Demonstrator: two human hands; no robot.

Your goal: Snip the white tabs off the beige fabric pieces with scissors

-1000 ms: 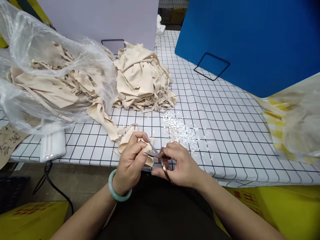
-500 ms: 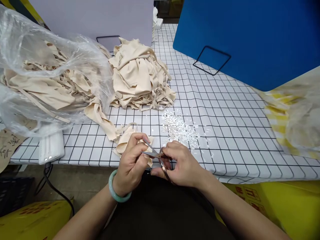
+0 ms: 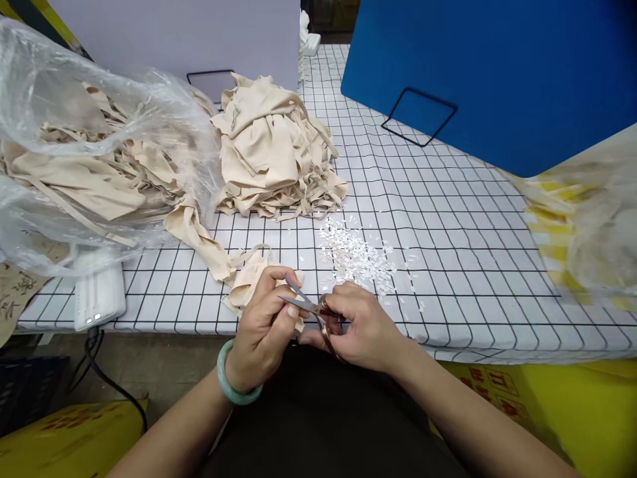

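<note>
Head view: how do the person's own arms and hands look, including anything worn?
Both forearms are bare, with no sleeves showing. The left hand is ungloved, a smooth, round, pale green bangle circling its wrist. The right hand is ungloved, its wrist bare.

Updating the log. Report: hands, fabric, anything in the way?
Right hand on open scissors. Left hand gripping beige fabric beside them. White snippets beyond, not obstructing.

Bright, even light covers the tabletop, while the floor below lies dim; the plastic bag carries glare (pale streaks along its folds), and the far right looks soft.
</note>
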